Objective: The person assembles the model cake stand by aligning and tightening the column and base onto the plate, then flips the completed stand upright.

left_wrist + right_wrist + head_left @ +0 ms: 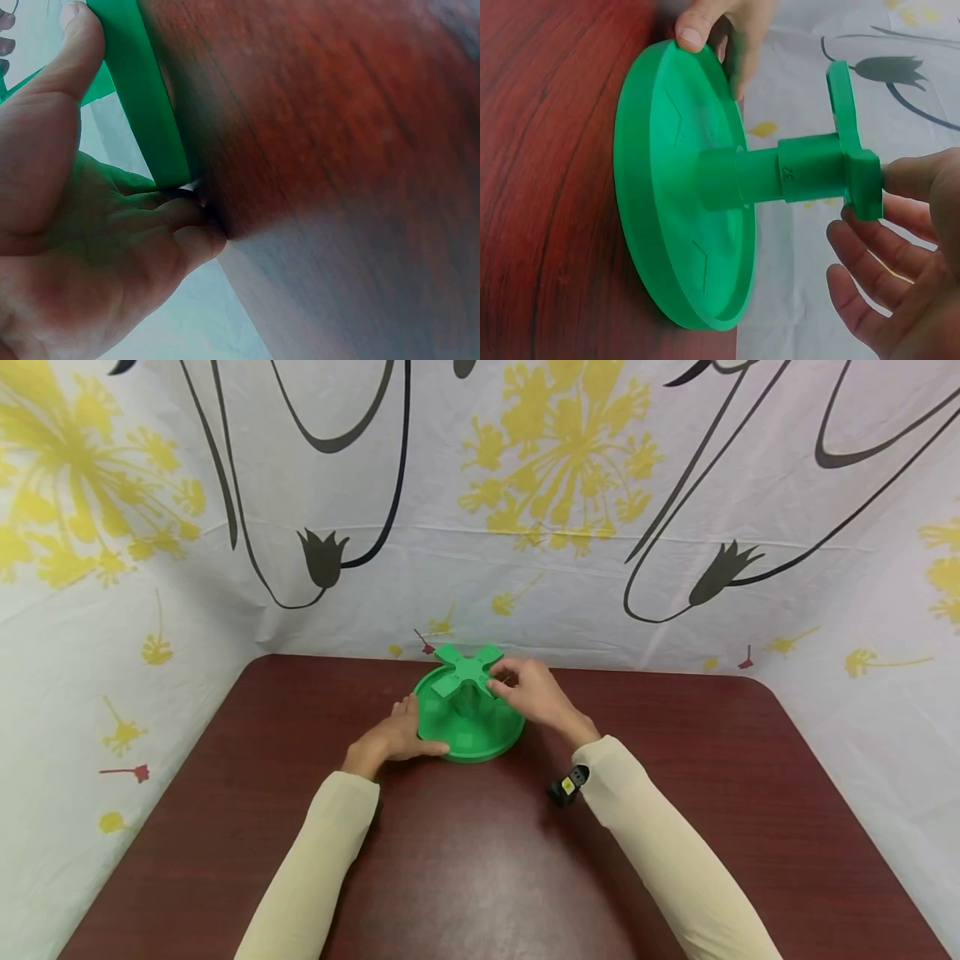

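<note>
A green round dish with a raised rim stands on the table near its back edge. From its middle rises a green post, topped by a green cross-shaped piece whose wide collar, marked 32, sits round the post in the right wrist view. My left hand holds the dish at its left side, thumb over the rim and fingers along the outer wall. With thumb and index finger, my right hand pinches one arm of the cross-shaped piece; its other fingers stay loosely bent below.
The dark red wooden table has rounded back corners. Close behind it hangs a white cloth with yellow and grey flower prints, which also covers both sides. A black wrist device sits at the right cuff.
</note>
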{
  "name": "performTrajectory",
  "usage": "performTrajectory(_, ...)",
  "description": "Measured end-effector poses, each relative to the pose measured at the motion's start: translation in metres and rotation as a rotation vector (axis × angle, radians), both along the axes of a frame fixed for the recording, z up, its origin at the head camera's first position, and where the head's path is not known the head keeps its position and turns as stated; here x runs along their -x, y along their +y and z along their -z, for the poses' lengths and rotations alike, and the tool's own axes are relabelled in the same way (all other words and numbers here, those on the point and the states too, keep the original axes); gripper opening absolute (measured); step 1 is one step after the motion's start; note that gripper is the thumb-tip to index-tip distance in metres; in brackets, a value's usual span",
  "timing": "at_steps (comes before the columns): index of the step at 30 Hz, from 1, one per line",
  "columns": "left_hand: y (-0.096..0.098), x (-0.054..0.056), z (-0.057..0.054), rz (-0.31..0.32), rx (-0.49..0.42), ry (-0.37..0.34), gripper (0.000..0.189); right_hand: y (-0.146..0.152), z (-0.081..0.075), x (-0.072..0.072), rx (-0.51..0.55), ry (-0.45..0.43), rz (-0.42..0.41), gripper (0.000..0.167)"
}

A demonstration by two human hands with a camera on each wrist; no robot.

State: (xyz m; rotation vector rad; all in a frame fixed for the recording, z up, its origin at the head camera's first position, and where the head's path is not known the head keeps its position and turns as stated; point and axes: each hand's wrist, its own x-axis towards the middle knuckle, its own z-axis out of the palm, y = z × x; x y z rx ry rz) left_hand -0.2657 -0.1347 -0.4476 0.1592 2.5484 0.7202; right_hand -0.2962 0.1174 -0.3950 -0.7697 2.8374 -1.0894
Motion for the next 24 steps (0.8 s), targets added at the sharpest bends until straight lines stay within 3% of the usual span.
performTrajectory(8, 0.001, 0.000, -0.001, 0.003, 0.015, -0.009, 0.117, -0.005, -0.001, -0.003, -0.026, -0.025, 0.023, 0.029)
performTrajectory(11, 0.001, 0.001, -0.002, 0.013, 0.015, -0.013, 0.117, -0.009, 0.001, -0.004, -0.068, 0.008, 0.047, 0.036)
performTrajectory(20, 0.001, 0.001, -0.001, 0.020, 0.026, 0.002, 0.117, -0.031, 0.014, -0.012, -0.085, 0.146, 0.267, 0.031)
performTrajectory(24, 0.001, 0.000, -0.001, 0.024, 0.030, -0.007, 0.116, -0.037, 0.020, -0.013, -0.091, 0.196, 0.328, 0.029)
